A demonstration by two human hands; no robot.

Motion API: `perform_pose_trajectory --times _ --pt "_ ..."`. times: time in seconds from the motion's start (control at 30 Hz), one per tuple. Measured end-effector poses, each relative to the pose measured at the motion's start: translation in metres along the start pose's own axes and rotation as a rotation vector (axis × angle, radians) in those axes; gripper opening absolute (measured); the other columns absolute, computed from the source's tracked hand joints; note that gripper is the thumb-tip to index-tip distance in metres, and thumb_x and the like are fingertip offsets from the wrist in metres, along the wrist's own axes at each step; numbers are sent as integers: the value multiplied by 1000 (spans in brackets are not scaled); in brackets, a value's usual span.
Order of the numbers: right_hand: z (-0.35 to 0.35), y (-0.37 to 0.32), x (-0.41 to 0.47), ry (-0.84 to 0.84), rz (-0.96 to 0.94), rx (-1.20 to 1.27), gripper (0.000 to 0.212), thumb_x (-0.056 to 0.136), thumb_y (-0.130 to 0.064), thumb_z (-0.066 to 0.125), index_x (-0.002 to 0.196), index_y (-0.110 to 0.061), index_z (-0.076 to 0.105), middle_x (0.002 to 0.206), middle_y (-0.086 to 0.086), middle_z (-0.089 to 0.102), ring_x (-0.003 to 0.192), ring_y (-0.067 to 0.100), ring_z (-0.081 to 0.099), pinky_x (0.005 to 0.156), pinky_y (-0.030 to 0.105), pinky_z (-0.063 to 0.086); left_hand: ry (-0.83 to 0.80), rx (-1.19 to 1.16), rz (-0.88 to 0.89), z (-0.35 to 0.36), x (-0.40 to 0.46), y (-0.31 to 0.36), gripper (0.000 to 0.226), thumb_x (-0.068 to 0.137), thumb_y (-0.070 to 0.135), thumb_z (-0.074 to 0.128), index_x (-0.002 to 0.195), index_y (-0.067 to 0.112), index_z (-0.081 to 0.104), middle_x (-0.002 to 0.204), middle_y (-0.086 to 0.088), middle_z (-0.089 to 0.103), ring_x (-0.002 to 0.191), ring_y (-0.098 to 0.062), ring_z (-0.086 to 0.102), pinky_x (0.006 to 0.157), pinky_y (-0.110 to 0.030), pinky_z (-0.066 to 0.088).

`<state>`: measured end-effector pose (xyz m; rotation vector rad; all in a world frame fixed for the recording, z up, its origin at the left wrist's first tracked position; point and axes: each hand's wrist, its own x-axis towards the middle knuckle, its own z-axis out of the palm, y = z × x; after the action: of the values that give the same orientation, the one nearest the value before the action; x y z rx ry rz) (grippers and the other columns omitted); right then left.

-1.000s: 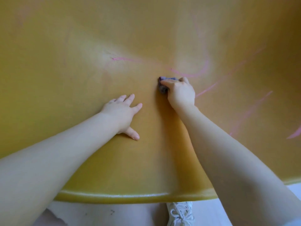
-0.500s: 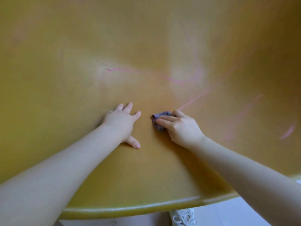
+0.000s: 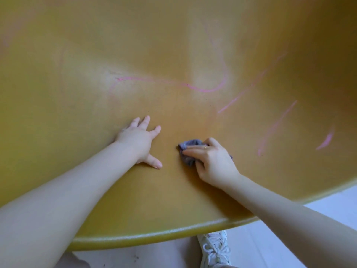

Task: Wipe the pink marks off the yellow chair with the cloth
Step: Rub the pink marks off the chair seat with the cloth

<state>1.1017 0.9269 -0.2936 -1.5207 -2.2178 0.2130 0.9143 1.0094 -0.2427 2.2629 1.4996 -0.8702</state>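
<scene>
The yellow chair (image 3: pixel 96 45) fills most of the view, its curved shell rising away from me. A long pink line (image 3: pixel 202 89) curls across its middle, and shorter pink streaks (image 3: pixel 276 124) lie to the right. My right hand (image 3: pixel 212 161) grips a small crumpled purple cloth (image 3: pixel 186 151) and presses it on the seat, below the marks. My left hand (image 3: pixel 139 140) rests flat on the seat with fingers spread, a little to the left of the cloth.
The chair's rounded front rim (image 3: pixel 154 235) runs along the bottom of the view. Beneath it shows a pale floor (image 3: pixel 328 209) and a white laced shoe (image 3: pixel 214 248).
My right hand has drawn the cloth down from the pink line toward me, onto the lower seat. The left hand has stayed planted.
</scene>
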Motion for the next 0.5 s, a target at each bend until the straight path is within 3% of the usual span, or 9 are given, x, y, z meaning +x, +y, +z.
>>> perform_pose_trajectory --times 0.1,0.17,0.37,0.43,0.5 --pt "-6 7 -2 -22 -91 15 38 65 6 51 87 -16 74 90 -3 74 63 21 51 62 20 44 1 5 -21 2 0 6 115 66 71 62 149 31 -8 155 -5 -22 145 -27 -10 116 -40 12" --pt "-10 23 16 -80 -116 9 37 70 3 44 83 -15 73 86 -2 74 66 21 55 62 26 41 14 -4 -26 4 0 7 115 66 71 62 149 31 -8 155 -5 -21 145 -27 -10 116 -39 10" --pt "0 82 79 81 434 -146 41 78 4 40 93 -20 70 108 1 69 85 30 47 64 29 37 26 -26 -30 6 2 5 115 64 70 64 148 34 -5 156 -3 -20 145 -26 -10 116 -39 9" --pt "9 69 75 18 439 -170 40 76 5 39 92 -19 67 112 -6 65 88 23 39 64 27 30 29 -24 -32 6 4 5 116 62 70 65 148 35 -5 156 -2 -19 145 -27 -9 116 -40 10" --pt "12 46 53 -5 331 -117 37 73 2 41 82 -24 66 111 -13 64 87 22 46 65 27 34 28 -17 -35 5 3 7 117 62 71 65 148 35 -4 156 -2 -19 145 -28 -8 116 -40 10"
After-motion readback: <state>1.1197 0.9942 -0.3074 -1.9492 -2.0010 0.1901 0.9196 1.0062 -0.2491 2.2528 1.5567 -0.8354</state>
